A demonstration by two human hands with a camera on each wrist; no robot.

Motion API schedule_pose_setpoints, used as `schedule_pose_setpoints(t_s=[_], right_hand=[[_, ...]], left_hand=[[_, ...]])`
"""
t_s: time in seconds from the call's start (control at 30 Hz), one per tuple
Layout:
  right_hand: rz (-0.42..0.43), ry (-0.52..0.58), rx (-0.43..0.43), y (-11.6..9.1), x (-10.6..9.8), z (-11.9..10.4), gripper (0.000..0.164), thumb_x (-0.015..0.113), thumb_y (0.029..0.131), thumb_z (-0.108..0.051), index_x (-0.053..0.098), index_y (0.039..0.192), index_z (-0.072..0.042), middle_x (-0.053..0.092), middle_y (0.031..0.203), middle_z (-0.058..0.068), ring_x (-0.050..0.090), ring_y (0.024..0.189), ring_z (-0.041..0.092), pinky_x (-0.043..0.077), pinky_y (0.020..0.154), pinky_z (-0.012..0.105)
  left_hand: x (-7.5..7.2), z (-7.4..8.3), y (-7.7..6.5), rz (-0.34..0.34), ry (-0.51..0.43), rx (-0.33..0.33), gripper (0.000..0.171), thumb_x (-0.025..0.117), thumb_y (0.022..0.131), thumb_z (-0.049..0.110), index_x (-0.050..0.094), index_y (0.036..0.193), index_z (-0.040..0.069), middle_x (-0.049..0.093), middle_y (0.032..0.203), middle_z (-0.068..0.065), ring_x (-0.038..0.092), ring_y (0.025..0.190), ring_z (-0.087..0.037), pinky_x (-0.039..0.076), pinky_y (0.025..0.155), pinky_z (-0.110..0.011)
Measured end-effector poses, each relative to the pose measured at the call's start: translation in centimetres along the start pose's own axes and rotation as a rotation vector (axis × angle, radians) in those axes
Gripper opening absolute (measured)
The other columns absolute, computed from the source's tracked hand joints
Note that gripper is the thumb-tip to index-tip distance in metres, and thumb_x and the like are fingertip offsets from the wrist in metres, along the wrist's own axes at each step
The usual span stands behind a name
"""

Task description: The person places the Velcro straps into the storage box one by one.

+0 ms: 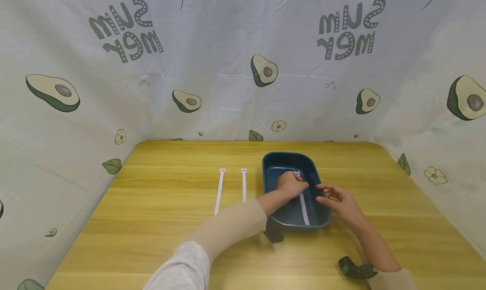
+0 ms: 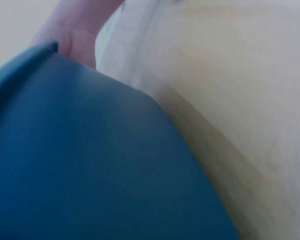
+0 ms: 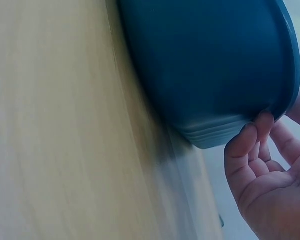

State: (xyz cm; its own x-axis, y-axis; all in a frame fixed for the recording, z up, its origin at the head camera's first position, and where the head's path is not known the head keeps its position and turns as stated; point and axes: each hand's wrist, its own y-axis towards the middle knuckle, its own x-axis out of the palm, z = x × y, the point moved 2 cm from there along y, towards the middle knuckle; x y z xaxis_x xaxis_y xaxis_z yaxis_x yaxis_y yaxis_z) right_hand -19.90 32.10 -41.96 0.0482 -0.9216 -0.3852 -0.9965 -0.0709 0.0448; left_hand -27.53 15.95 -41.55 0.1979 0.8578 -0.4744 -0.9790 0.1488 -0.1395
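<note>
There was the left hand (image 1: 290,184), over the left rim and down inside the dark blue tub (image 1: 286,217), its fingers curled round a white strap (image 1: 305,212) near the headed far end! That strap lay inside the tub, its head poking out just beyond the knuckles, its tail running toward the near wall. And over on the other flank, the right hand (image 1: 341,201) had the tub's right rim pinched, thumb and forefinger at the edge in the head view, more fingertips bent against the outer wall in the right wrist view.

Out to the left of the tub, two more white straps waited on the wooden table (image 1: 163,197): the nearer one (image 1: 244,184) just beside the tub, the farther one (image 1: 220,193) roughly parallel to it, heads at the far end, both tails running down to the beige sleeve (image 1: 231,231) that covered whatever lay beyond. What a line-up! A dark device (image 1: 274,232) showed below the left wrist, another dark device (image 1: 357,269) sat at the right wrist, and behind it all hung a pale curtain (image 1: 228,37) dotted with avocados. From the left wrist, the tub's blue wall filled much of the view, the left fingers hidden there.
</note>
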Motion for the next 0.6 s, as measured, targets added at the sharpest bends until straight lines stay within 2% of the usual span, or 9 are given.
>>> schedule_pose_setpoints(t_s=[0.13,0.3,0.43,0.6], right_hand=[[-0.004,-0.004,-0.004,0.0,0.1,-0.1,0.043,0.065,0.095,-0.016,0.050,0.130,0.006,0.051,0.090,0.007,0.056,0.081,0.015,0.046,0.064,0.025],[-0.007,-0.029,-0.004,0.1,0.1,-0.1,0.044,0.064,0.096,-0.018,0.050,0.130,0.005,0.051,0.091,0.008,0.054,0.082,0.017,0.044,0.062,0.026],[-0.010,-0.025,-0.001,0.1,0.1,0.0,0.043,0.064,0.096,-0.017,0.050,0.131,0.004,0.051,0.091,0.008,0.054,0.082,0.019,0.044,0.062,0.027],[-0.010,-0.010,-0.003,0.1,0.1,0.1,0.041,0.064,0.096,-0.016,0.052,0.130,0.002,0.051,0.091,0.007,0.056,0.085,0.018,0.044,0.065,0.025]], left_hand=[[-0.4,0.2,-0.3,0.001,-0.047,0.027,0.014,0.078,0.081,0.017,0.065,0.076,0.013,0.059,0.058,0.004,0.054,0.056,-0.008,0.046,0.056,-0.022],[-1.1,0.3,-0.6,-0.004,-0.122,0.029,0.012,0.076,0.082,0.014,0.065,0.077,0.013,0.062,0.061,0.004,0.058,0.057,-0.007,0.047,0.057,-0.022],[-2.0,0.5,-0.9,-0.016,-0.217,0.020,0.008,0.074,0.084,0.010,0.067,0.082,0.010,0.064,0.066,0.003,0.064,0.060,-0.011,0.052,0.061,-0.024],[-3.5,0.5,-1.0,-0.034,-0.344,0.043,0.003,0.071,0.086,0.005,0.068,0.086,0.003,0.064,0.069,-0.001,0.063,0.060,-0.013,0.056,0.064,-0.027]])
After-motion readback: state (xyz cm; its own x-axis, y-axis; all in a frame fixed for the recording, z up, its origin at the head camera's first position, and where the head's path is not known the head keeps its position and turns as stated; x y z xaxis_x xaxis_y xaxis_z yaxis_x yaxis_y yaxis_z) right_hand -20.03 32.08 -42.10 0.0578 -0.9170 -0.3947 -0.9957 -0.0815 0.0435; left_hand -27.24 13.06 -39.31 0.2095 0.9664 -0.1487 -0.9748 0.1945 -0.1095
